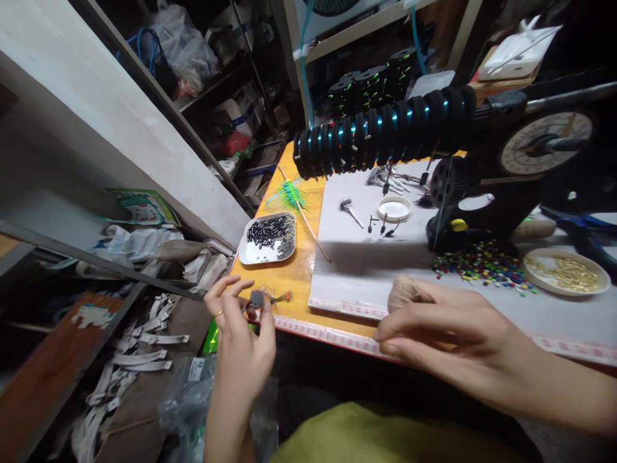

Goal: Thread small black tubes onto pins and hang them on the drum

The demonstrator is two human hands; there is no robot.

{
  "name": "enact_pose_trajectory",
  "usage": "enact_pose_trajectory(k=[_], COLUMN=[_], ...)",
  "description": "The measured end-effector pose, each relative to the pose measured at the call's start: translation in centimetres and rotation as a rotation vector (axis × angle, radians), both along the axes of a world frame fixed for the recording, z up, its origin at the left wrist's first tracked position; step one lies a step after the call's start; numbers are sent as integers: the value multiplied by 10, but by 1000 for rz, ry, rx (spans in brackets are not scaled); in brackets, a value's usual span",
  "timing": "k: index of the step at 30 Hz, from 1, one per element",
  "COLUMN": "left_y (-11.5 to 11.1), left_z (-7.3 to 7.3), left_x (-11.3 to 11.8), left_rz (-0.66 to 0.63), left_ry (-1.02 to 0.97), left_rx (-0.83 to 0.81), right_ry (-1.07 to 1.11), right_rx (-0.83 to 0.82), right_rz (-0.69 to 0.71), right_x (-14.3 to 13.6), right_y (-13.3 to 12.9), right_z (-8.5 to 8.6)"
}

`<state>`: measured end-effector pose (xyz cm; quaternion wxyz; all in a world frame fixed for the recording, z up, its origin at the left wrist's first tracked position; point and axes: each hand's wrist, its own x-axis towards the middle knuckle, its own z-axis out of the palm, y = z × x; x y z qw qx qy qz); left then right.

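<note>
My left hand (238, 341) is at the table's front left edge, fingers spread and apart. Beside its thumb and fingertips sits a small fuzzy grey tuft (257, 299); an orange-tipped wisp (284, 296) lies just right of it. I cannot tell whether the fingers touch the tuft. My right hand (453, 328) hovers over the front edge, with thumb and a finger pressed together; anything pinched there is too small to make out. A tan ribbed wrap (403, 294) appears around its index fingertip. Left of centre, a white tray (243, 251) holds black cylindrical beads and small grey pieces.
A black rod of spools (380, 138) overhangs the white board (332, 276). Colourful pinhead beads (482, 263) lie near a dish of gold pieces (569, 271). A green bristly piece on a stick (292, 195), silvery tufts (351, 212) and a measuring tape (322, 333) are around.
</note>
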<state>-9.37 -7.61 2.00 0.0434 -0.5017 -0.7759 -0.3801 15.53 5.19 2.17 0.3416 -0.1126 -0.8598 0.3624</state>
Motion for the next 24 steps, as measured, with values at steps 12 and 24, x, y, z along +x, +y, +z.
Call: enact_pose_trajectory(k=[12, 24], left_y=[11, 15], left_z=[-26, -19], left_x=[113, 117], left_rz=[-478, -395], left_ry=[-1456, -1069], left_rx=[87, -144], right_ry=[123, 102], right_rx=[-311, -128], right_rz=[-74, -101], right_x=[-3, -3], right_y=[0, 3], right_z=[-4, -3])
